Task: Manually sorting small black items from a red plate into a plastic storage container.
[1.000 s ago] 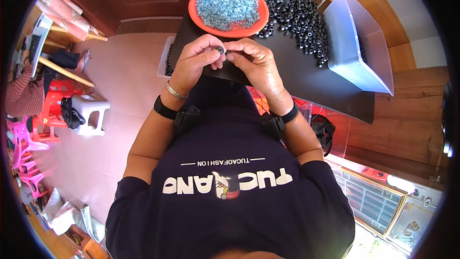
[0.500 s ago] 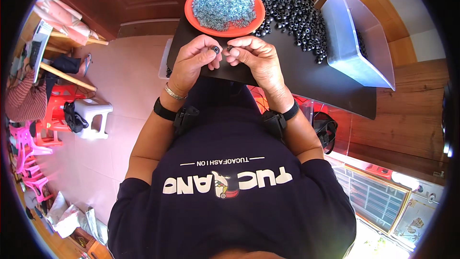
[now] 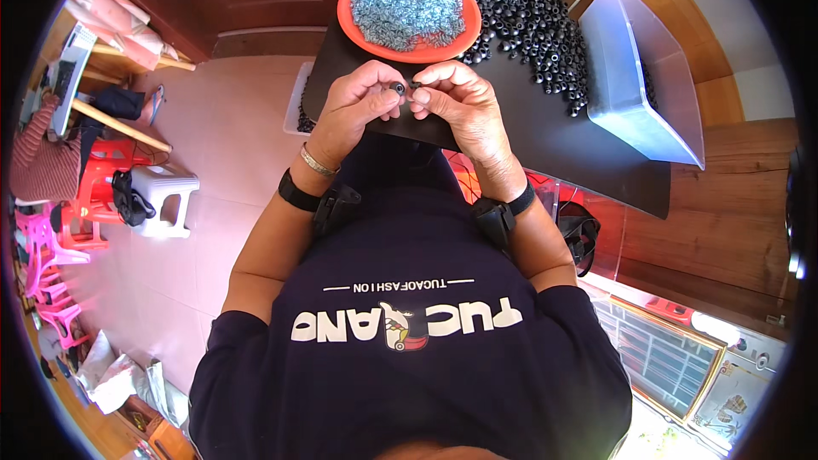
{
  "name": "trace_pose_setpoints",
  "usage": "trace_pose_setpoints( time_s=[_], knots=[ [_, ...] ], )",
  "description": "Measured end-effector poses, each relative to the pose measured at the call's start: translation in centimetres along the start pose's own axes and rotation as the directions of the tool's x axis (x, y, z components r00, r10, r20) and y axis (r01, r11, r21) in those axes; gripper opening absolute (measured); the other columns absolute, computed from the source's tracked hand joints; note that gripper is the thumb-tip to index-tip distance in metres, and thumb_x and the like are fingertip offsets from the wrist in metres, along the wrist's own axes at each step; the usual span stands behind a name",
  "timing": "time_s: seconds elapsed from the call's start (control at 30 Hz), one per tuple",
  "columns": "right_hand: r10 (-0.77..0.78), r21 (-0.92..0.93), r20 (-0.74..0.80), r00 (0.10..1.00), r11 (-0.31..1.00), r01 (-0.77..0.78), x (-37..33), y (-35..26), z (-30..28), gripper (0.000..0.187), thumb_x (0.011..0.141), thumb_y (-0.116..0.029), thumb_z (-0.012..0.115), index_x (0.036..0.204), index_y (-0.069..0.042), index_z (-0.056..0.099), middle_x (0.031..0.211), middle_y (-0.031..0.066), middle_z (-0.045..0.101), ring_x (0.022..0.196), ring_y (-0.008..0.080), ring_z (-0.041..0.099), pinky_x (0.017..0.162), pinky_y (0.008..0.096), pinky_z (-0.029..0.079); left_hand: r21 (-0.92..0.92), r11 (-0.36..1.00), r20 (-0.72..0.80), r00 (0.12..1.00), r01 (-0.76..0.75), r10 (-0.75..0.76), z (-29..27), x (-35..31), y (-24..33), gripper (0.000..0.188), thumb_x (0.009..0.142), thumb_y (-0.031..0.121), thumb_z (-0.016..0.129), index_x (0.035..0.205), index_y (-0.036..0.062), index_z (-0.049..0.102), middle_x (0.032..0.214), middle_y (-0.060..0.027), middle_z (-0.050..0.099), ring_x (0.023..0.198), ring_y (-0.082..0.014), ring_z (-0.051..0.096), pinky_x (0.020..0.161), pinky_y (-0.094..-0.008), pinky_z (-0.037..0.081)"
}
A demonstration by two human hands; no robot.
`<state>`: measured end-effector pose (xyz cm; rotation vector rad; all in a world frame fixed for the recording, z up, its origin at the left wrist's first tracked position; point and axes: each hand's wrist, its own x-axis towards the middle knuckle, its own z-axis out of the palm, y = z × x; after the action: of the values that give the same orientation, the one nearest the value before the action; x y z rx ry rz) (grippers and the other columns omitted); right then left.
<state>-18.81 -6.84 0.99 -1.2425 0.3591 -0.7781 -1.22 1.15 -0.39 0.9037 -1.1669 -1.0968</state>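
Note:
Just over the table's near edge, my left hand point(image 3: 362, 102) pinches a small round black piece with a hole point(image 3: 398, 88) between thumb and forefinger. Close beside it, my right hand point(image 3: 460, 106) is closed in a pinch on a tiny dark part point(image 3: 416, 85), too small to name. The fingertips of both hands almost meet. Beyond them stands an orange-red plate point(image 3: 348, 24) heaped with small silvery metal parts point(image 3: 409, 8). To its right spreads a pile of round black pieces with holes point(image 3: 528, 25), like the one in my left hand.
A clear plastic bin point(image 3: 626, 94) lies tilted on the dark table point(image 3: 588, 149) at the right. A shallow clear container point(image 3: 296, 106) with black pieces sits by the table's left edge. At the far left, a person point(image 3: 43, 153) sits near red and white stools point(image 3: 162, 196).
The view has shifted slightly, so the plate and pile appear a little to the right. Both hands keep their pinches, the two pieces slightly nearer each other.

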Motion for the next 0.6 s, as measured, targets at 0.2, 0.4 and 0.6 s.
trace_pose_setpoints(
  time_s=[0.2, 0.4, 0.6],
  knots=[
    [-0.014, -0.029, 0.01, 1.0, 0.999, 0.015, -0.1, 0.1, 0.0, 0.015, 0.088, 0.002, 0.065, 0.102, -0.003, 0.063, 0.087, 0.0064, 0.067, 0.076, 0.011, 0.063, 0.07, 0.0244, 0.054, 0.031, 0.999, 0.01, 1.0, -0.017, 0.016, 0.2, -0.1, -0.1, 0.018, 0.091, 0.018, 0.061, 0.098, 0.0015, 0.058, 0.085, -0.0009, 0.058, 0.072, -0.0068, 0.051, 0.065, -0.0222, 0.043],
    [0.132, 0.067, -0.026, 0.991, 0.989, -0.13, -0.3, -0.7, -0.1, 0.011, 0.09, -0.003, 0.063, 0.101, -0.003, 0.062, 0.086, 0.0082, 0.068, 0.073, 0.0134, 0.065, 0.068, 0.0254, 0.055, 0.072, 0.996, 0.016, 0.999, -0.047, 0.046, 0.5, -0.1, -0.2, 0.018, 0.091, 0.017, 0.06, 0.098, 0.0007, 0.058, 0.086, -0.0007, 0.057, 0.074, -0.0073, 0.051, 0.067, -0.0223, 0.043],
    [0.313, 0.3, 0.015, 0.95, 0.905, -0.303, -0.7, -1.6, 0.0, 0.014, 0.089, -0.008, 0.064, 0.102, -0.002, 0.06, 0.084, 0.0096, 0.067, 0.068, 0.015, 0.065, 0.06, 0.0263, 0.054, 0.214, 0.968, -0.011, 0.991, -0.131, 0.137, 0.6, -0.2, -1.0, 0.017, 0.089, 0.015, 0.06, 0.099, 0.0004, 0.058, 0.085, -0.0035, 0.056, 0.075, -0.0101, 0.052, 0.069, -0.0254, 0.044]
  ],
)
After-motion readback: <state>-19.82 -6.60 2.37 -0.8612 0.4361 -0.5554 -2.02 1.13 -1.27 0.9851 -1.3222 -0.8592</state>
